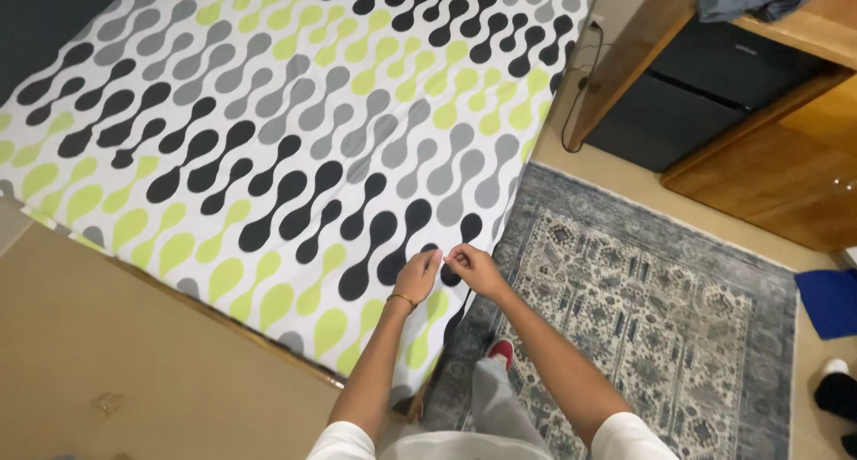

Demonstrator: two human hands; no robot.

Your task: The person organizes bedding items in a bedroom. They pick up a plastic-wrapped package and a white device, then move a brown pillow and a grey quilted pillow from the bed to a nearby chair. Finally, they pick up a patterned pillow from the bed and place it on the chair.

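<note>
Overhead, two bare hands are meeting at the lower centre of the frame over one white bedsheet printed with black, grey and lime-green blobs (268, 130), which is filling the upper left. Left hand (417, 275), one thin bracelet at its wrist, is resting loosely curled on the cloth; right hand (473, 269) is pinching the sheet's edge. One grey patterned rug (643, 299) is lying to the right.

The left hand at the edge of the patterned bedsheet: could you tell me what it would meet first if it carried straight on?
The left hand points up-frame across the black, grey and lime patterned bedsheet; likely only more sheet lies ahead.
</note>
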